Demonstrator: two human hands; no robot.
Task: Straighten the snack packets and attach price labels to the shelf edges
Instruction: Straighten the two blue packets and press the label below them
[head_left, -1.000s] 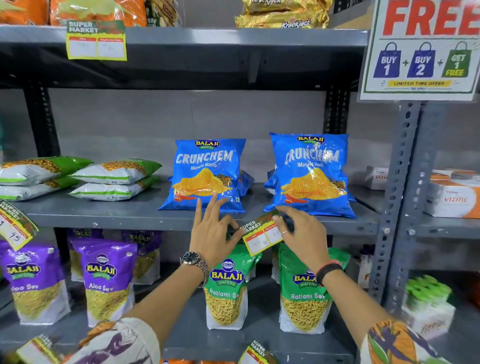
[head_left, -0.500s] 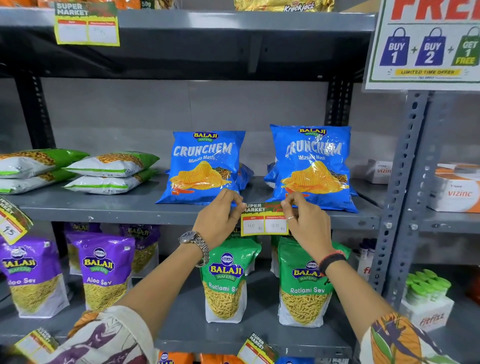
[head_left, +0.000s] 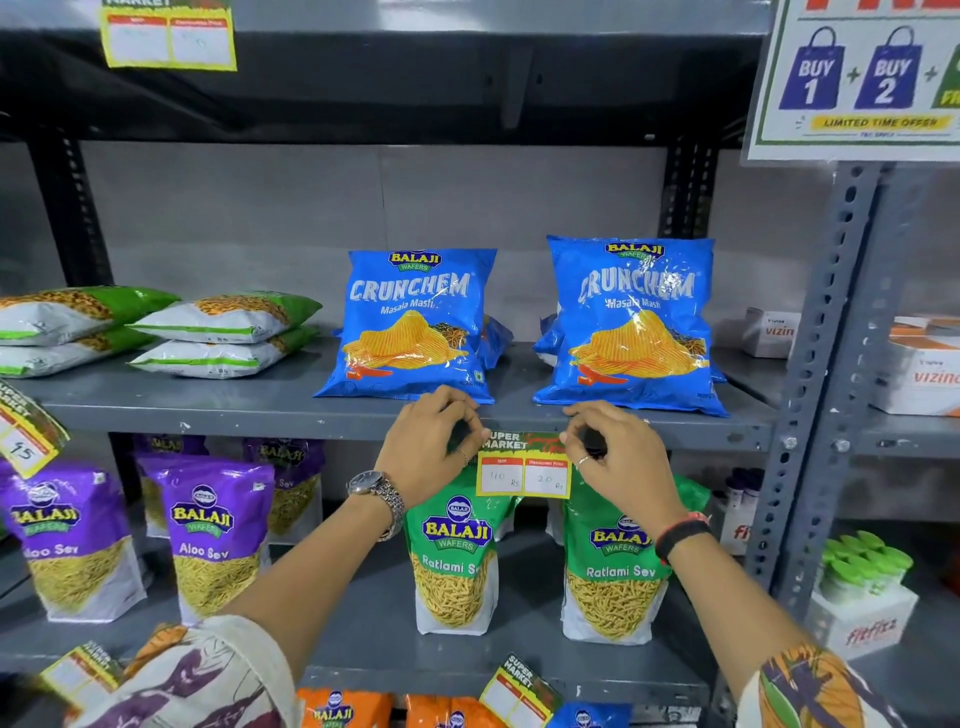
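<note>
Price label now level, both hands' fingers pinching

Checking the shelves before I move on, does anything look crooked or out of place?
Yes. The price label at the far left edge of the middle shelf hangs tilted, unlike the level label both hands are pressing on.

Both hands press a yellow price label against the front edge of the grey shelf: the left hand pinches its upper left corner, the right hand its upper right. Just above the hands stand two blue Crunchem packets; below them, green Ratlami Sev pouches.
</note>
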